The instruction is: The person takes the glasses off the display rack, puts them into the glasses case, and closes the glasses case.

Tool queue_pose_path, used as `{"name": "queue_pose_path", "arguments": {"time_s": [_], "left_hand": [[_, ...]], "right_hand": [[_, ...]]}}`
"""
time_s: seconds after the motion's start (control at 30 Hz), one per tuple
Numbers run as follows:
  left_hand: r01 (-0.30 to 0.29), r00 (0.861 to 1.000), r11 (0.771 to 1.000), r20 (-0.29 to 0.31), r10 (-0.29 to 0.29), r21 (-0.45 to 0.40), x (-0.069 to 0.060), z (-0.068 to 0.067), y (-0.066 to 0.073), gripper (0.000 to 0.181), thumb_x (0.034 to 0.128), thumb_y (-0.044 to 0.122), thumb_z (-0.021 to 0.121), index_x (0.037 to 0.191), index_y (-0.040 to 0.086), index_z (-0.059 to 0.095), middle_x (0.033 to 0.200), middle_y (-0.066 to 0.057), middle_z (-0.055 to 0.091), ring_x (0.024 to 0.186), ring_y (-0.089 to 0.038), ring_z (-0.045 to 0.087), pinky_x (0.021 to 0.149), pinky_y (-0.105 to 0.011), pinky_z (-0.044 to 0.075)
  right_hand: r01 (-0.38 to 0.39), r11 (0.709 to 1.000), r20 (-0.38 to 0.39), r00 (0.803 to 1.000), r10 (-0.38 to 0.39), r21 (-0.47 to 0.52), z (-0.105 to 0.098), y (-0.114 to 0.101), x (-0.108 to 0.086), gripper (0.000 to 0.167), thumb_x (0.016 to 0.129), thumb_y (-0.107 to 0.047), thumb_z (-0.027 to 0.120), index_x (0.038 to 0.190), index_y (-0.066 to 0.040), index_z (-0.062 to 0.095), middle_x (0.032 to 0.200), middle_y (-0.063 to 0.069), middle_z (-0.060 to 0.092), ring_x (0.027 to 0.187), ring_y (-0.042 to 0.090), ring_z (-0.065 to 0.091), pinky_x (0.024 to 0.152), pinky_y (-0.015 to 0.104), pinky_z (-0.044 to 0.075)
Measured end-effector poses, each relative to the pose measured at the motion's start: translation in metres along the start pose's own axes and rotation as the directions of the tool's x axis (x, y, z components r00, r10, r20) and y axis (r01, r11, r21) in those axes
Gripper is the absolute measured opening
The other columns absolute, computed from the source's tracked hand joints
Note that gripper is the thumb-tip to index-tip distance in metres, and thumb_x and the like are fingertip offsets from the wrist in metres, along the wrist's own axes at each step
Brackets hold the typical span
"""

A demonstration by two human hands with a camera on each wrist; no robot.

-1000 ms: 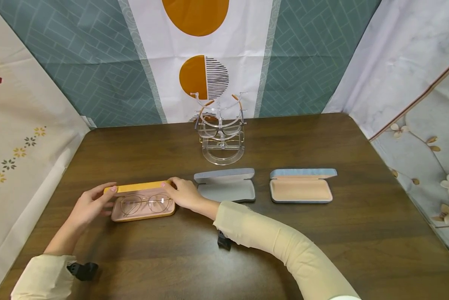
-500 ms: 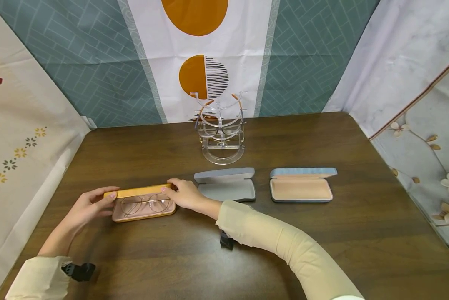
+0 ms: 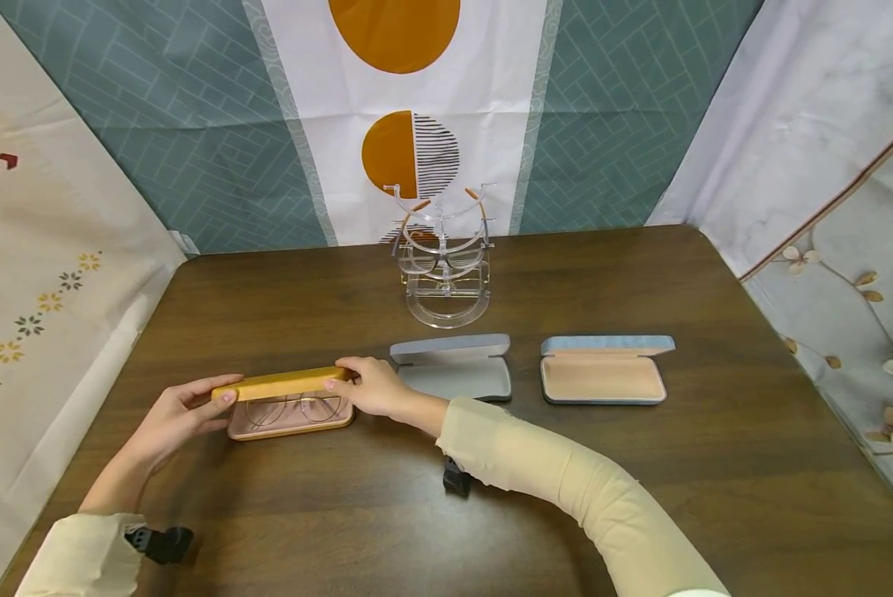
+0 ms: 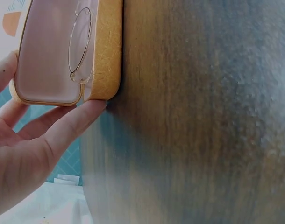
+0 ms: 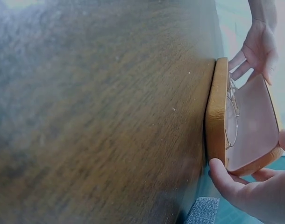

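Note:
A yellow glasses case (image 3: 282, 384) lies on the table at the left with its lid partly lowered. Inside its pink lining rests a pair of thin gold-rimmed glasses (image 4: 81, 39), partly hidden under the lid in the head view. My left hand (image 3: 181, 419) holds the lid's left end, thumb in front and fingers behind, with one finger touching the base. At the other end my right hand (image 3: 375, 388) grips the lid likewise. In the right wrist view, one right finger touches the base (image 5: 216, 114) of the case.
A grey glasses case (image 3: 457, 377) stands open just right of my right hand. Farther right is a blue glasses case (image 3: 603, 380), also open. At the back, a clear display stand (image 3: 448, 311) bears glasses (image 3: 440, 262).
Both hands have tipped the yellow case's lid forward and down, so it covers more of the glasses. The left fingers have settled closer against the case's left end.

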State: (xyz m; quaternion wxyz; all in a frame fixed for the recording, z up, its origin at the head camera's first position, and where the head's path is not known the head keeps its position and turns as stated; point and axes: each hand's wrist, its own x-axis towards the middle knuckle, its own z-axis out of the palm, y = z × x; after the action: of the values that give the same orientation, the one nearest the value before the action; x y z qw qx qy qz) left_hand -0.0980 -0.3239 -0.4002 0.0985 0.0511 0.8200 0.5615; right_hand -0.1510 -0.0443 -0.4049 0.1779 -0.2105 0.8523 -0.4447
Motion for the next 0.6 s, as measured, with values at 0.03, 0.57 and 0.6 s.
{"name": "queue_pose_path", "arguments": {"time_s": [0.03, 0.57, 0.6], "left_hand": [[-0.001, 1.0, 1.0, 0.003, 0.001, -0.003, 0.0002, 0.0004, 0.0, 0.04, 0.092, 0.013, 0.054, 0.126, -0.006, 0.049, 0.107, 0.021, 0.051, 0.094, 0.006, 0.054, 0.071, -0.026, 0.052], [-0.013, 1.0, 1.0, -0.012, 0.013, 0.019, -0.0036, 0.0017, -0.0032, 0.044, 0.0891, 0.009, 0.058, 0.127, -0.01, 0.046, 0.106, 0.024, 0.052, 0.092, 0.002, 0.057, 0.071, -0.022, 0.051], [-0.016, 1.0, 1.0, -0.012, 0.016, 0.017, -0.0038, 0.0015, -0.0039, 0.043, 0.0886, 0.008, 0.058, 0.127, -0.009, 0.047, 0.106, 0.024, 0.053, 0.092, 0.002, 0.056, 0.071, -0.021, 0.051]], "right_hand": [[0.0, 1.0, 0.0, 1.0, 0.0, 0.008, -0.0003, 0.0003, -0.0002, 0.046, 0.09, -0.03, 0.058, 0.128, -0.005, 0.052, 0.118, 0.009, 0.059, 0.091, 0.009, 0.059, 0.067, 0.015, 0.045], [0.015, 0.997, -0.001, 1.0, -0.015, 0.071, -0.0014, 0.0051, -0.002, 0.047, 0.084, -0.024, 0.066, 0.125, -0.004, 0.055, 0.102, 0.007, 0.065, 0.055, 0.002, 0.042, 0.046, 0.013, 0.033], [0.01, 0.997, 0.002, 1.0, -0.01, 0.078, -0.0015, 0.0051, -0.0021, 0.048, 0.083, -0.024, 0.067, 0.125, -0.004, 0.055, 0.105, 0.008, 0.065, 0.057, 0.002, 0.044, 0.047, 0.013, 0.035]]}}
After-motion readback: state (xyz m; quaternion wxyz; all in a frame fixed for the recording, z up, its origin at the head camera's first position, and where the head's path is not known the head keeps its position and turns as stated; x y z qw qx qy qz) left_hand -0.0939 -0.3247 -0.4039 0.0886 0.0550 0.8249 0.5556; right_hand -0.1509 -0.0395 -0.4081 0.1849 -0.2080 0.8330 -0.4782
